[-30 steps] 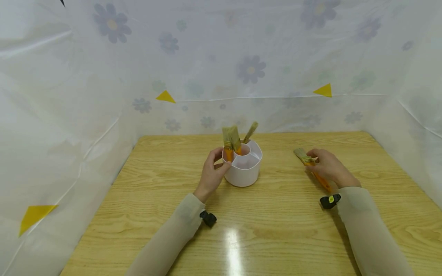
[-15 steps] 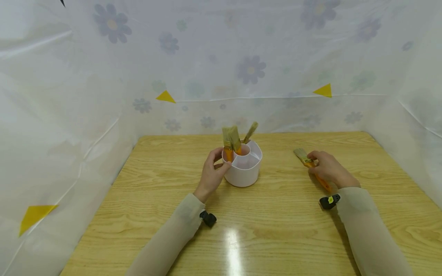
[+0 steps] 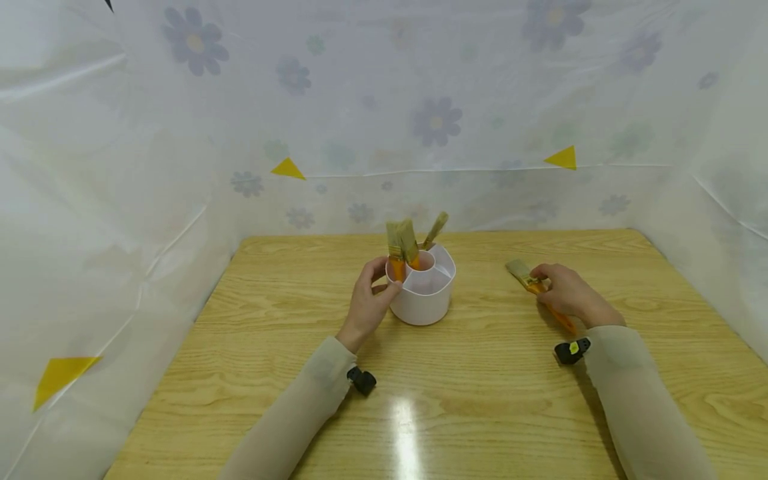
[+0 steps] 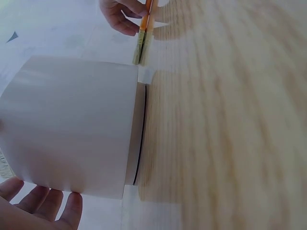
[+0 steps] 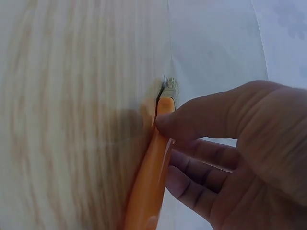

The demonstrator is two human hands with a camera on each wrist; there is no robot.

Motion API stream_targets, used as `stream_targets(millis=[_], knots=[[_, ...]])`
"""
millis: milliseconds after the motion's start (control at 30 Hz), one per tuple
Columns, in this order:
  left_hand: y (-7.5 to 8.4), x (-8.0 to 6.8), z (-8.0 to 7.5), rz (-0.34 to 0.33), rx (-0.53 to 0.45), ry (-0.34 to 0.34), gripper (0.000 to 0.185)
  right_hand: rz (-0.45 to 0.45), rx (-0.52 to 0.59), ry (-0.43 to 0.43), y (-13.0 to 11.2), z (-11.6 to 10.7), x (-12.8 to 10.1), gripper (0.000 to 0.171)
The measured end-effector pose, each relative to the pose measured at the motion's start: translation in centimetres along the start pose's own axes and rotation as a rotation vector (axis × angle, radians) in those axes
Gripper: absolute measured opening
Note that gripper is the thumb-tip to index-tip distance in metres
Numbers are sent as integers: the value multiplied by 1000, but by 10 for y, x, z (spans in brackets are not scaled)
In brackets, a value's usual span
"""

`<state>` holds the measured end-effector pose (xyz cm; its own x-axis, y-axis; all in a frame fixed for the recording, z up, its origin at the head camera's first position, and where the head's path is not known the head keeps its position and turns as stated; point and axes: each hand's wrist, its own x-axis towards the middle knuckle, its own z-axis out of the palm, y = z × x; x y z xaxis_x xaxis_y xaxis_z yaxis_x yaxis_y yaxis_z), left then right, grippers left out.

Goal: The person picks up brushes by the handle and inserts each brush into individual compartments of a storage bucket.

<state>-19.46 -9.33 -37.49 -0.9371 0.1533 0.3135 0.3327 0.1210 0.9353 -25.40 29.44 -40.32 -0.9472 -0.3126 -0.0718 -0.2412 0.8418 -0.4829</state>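
My left hand (image 3: 373,297) grips the left side of a round white divided caddy (image 3: 421,307), thumb at the near rim; in the left wrist view its fingertips press the outer wall (image 4: 72,124). Bristles up, two paintbrushes (image 3: 401,240) with orange handles stand at the caddy's left and middle. Another paintbrush (image 3: 436,228) leans right at the back. Off to the right, my right hand (image 3: 570,293) pinches a flat paintbrush (image 5: 149,177) by its orange handle near the ferrule. Its bristles (image 3: 517,269) point away to the left, and it lies low along the tabletop.
The wood-grain table (image 3: 300,400) reaches back to a pale flowered plastic sheet (image 3: 372,107). Similar sheeting hangs at the left (image 3: 90,220) and right sides. Yellow triangles (image 3: 288,169) mark the sheets. The caddy's front compartment (image 3: 423,285) shows no brush.
The bristle end of the right hand's paintbrush has shifted slightly left, and that hand's fingers have moved a little on the handle. Left hand and caddy keep their place.
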Motion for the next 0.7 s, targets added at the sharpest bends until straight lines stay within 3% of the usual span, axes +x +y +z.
stream_targets(millis=[233,700], knots=[[1,0,0,-4,6,0,51,21,-15,-4,2,1,1,49],[1,0,0,5,3,-5,50,-4,-37,-11,0,3,0,38]])
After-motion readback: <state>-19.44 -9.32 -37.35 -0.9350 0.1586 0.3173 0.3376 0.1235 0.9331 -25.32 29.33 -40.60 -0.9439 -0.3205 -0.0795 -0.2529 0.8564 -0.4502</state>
